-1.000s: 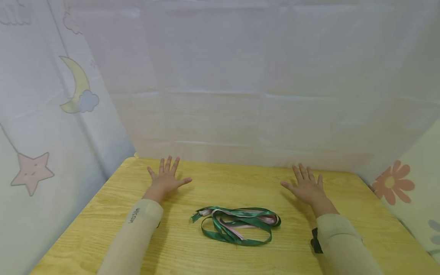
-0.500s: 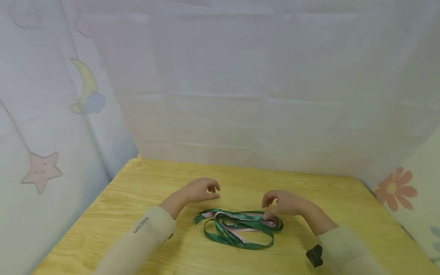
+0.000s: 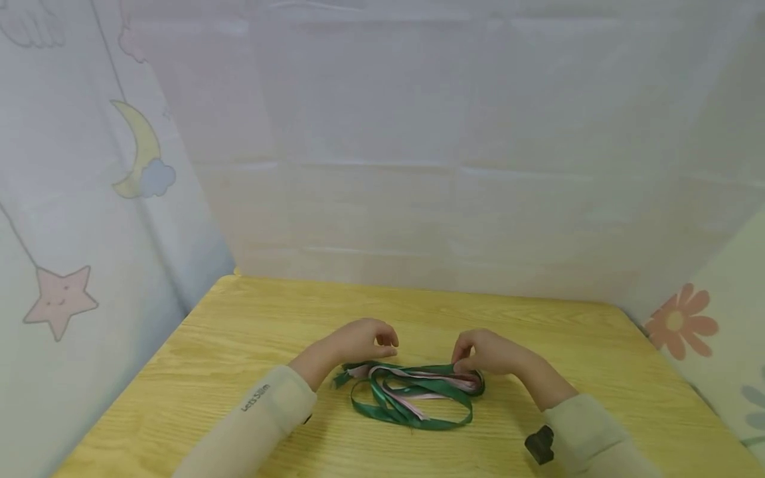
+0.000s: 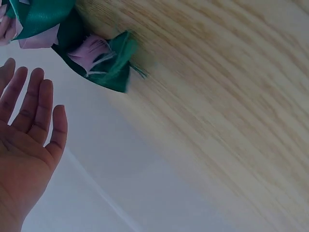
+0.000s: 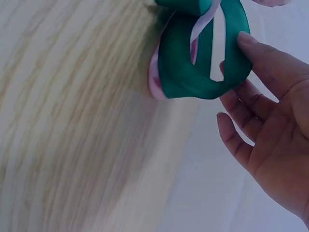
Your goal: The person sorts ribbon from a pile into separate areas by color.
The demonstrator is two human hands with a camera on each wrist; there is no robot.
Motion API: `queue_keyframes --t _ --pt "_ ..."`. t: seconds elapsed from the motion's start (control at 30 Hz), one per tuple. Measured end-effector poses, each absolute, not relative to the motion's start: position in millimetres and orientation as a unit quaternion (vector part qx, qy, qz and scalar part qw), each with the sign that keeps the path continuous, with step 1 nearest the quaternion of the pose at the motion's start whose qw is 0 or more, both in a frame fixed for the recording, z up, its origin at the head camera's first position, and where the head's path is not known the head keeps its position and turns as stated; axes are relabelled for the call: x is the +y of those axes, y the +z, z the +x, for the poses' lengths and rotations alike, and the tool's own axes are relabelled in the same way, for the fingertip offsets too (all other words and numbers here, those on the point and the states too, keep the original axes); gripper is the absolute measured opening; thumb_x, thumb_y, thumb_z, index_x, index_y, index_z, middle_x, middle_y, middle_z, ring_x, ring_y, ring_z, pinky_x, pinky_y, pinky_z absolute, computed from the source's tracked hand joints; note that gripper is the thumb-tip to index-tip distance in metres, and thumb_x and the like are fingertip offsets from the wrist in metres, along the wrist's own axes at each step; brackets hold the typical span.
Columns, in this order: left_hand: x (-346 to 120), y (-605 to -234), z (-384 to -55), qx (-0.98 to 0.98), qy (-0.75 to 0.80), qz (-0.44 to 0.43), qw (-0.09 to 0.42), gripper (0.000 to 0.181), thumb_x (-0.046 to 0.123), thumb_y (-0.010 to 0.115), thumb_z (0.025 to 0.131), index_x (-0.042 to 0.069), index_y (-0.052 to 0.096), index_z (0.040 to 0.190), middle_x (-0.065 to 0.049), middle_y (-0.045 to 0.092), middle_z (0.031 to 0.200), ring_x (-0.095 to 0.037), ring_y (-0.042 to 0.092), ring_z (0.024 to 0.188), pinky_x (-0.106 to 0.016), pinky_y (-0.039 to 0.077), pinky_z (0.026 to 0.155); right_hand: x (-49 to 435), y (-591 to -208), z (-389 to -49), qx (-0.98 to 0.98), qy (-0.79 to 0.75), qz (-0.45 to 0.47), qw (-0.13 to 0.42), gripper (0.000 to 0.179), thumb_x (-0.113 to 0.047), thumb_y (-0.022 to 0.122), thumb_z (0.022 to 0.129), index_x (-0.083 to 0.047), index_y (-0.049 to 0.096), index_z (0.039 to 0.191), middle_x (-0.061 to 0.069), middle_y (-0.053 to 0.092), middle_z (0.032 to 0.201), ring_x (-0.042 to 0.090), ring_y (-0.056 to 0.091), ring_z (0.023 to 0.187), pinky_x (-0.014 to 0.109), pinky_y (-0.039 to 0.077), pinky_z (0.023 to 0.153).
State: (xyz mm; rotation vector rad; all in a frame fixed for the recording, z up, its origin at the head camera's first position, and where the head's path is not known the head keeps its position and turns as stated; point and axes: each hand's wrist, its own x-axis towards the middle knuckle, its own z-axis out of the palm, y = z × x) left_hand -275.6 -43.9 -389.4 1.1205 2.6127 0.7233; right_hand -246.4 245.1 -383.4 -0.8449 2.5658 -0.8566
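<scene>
A looped bundle of green ribbon with pink ribbon among its loops lies on the wooden table. At the bundle's right end my right hand pinches a green loop; the right wrist view has the thumb on the near face of the green ribbon and fingers behind it. My left hand hovers just behind the bundle's left part, fingers loosely bent, holding nothing. In the left wrist view a frayed green ribbon end lies beyond the fingertips of the left hand.
The yellow wood-grain table ends at a pale hanging sheet at the back. Side sheets carry a printed moon, a star and a flower. A black device sits at the right cuff.
Both hands came inward from flat, spread poses beside the ribbons. The right hand has taken hold of the bundle's right end; the left has moved right, to above its back edge.
</scene>
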Motion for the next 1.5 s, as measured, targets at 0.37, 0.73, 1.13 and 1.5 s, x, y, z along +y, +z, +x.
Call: queue_keyframes --t 0.37,0.73,1.13,1.5 --pt "-17.3 -388.9 -271.6 0.855 0.312 0.392 0.134 0.024 0.035 0.062 0.089 0.018 0.069 0.104 0.014 0.064 0.092 -0.004 0.057 0.085 -0.023 0.047 0.075 227.3 -364.7 -244.9 0.858 -0.373 -0.317 0.157 0.013 -0.023 0.061 0.091 -0.01 0.065 0.092 -0.001 0.063 0.086 0.016 0.055 0.072 0.029 0.047 0.063" --pt "-58.7 -353.6 -284.3 0.801 0.421 0.379 0.195 0.019 0.025 0.058 0.094 0.008 0.066 0.095 -0.001 0.064 0.082 -0.02 0.058 0.08 -0.032 0.045 0.073 248.7 -345.2 -243.0 0.877 -0.343 -0.289 0.171 0.017 -0.018 0.064 0.089 -0.004 0.07 0.096 0.0 0.066 0.089 0.012 0.06 0.077 0.029 0.05 0.068" --pt "-105.1 -296.7 -287.8 0.755 0.544 0.344 0.123 0.019 0.019 0.059 0.092 0.001 0.064 0.094 -0.013 0.063 0.085 -0.029 0.058 0.086 -0.038 0.044 0.085 265.4 -336.4 -238.7 0.869 -0.338 -0.287 0.221 0.01 -0.004 0.061 0.085 0.002 0.068 0.088 0.005 0.068 0.078 0.013 0.063 0.073 0.029 0.049 0.07" --pt "-147.4 -274.8 -297.5 0.675 0.697 0.241 -0.015 0.01 0.014 0.057 0.094 0.011 0.064 0.087 0.001 0.063 0.074 -0.013 0.06 0.075 -0.031 0.047 0.082 295.9 -340.9 -241.1 0.881 -0.327 -0.251 0.232 0.007 -0.009 0.065 0.084 -0.004 0.07 0.083 0.006 0.067 0.077 0.012 0.058 0.069 0.029 0.046 0.068"
